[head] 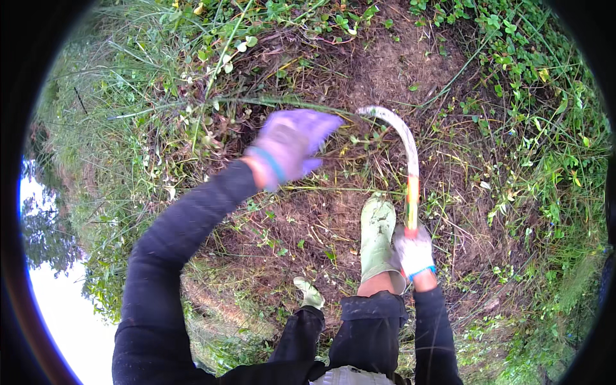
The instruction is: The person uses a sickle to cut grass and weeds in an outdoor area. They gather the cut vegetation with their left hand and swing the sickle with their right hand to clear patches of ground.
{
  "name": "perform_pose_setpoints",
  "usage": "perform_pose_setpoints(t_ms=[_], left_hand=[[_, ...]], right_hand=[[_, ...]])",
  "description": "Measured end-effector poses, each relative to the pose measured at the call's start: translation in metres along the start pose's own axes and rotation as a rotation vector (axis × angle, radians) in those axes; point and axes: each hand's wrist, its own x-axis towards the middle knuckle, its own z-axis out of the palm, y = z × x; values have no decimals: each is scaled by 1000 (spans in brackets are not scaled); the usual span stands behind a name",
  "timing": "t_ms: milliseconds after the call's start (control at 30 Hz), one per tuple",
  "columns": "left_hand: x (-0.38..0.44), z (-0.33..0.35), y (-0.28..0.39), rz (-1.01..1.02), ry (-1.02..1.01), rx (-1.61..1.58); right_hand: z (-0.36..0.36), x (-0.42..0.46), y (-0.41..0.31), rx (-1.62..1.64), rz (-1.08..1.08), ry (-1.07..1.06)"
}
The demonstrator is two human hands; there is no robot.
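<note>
My right hand [415,250], in a pale work glove with a blue cuff edge, grips a sickle by its handle. The sickle's orange and yellow shaft [413,199] runs up into a pale curved blade [404,132], whose tip bends left over the weeds. My left hand [293,144] wears a purple and grey glove and is blurred by motion. Its thumb stands apart from the fingers, and nothing shows in the gap. A long green stem [269,101] passes just above that hand; blur hides whether they touch.
Two muddy pale-green rubber boots [378,236] stand on brown soil [317,216] strewn with cut stems. Leafy weeds [539,115] grow thickly on the right. Tall grass [130,77] rises on the left, with a tree [48,221] beyond.
</note>
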Motion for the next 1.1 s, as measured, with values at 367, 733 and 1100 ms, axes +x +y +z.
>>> perform_pose_setpoints(t_ms=[367,733,1100], left_hand=[[82,27,9,-337,-495,-91],[-58,-35,-137,-511,-270,153],[-24,-30,-150,-546,-501,185]], right_hand=[[-11,37,16,334,209,63],[-56,-86,2,-66,281,46],[-127,163,-58,1191,232,406]])
